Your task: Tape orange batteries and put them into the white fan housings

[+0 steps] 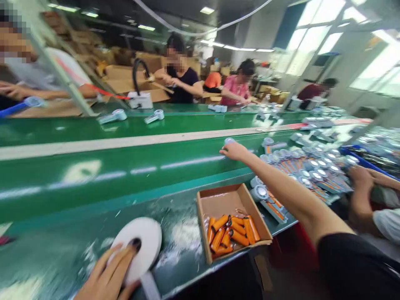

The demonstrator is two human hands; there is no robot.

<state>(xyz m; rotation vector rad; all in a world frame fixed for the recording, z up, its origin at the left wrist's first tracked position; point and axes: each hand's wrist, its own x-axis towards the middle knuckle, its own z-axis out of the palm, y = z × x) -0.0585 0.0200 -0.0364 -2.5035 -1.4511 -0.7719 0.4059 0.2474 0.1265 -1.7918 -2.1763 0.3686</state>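
My left hand lies on a white disc-shaped roll on the near table, fingers stretched out and fingertips by its dark centre hole. A pale strip runs from the roll's lower edge. My right arm reaches across to the green belt, where my right hand is closed at a grey round-headed device. Most of that device is hidden behind the fingers. Below my right arm, a cardboard tray holds several orange cylindrical packs.
Many grey devices with round heads and orange packs crowd the table at right. A co-worker's arm is beside them, near a blue bin. Other people work across the green belt; two devices lie on its far side.
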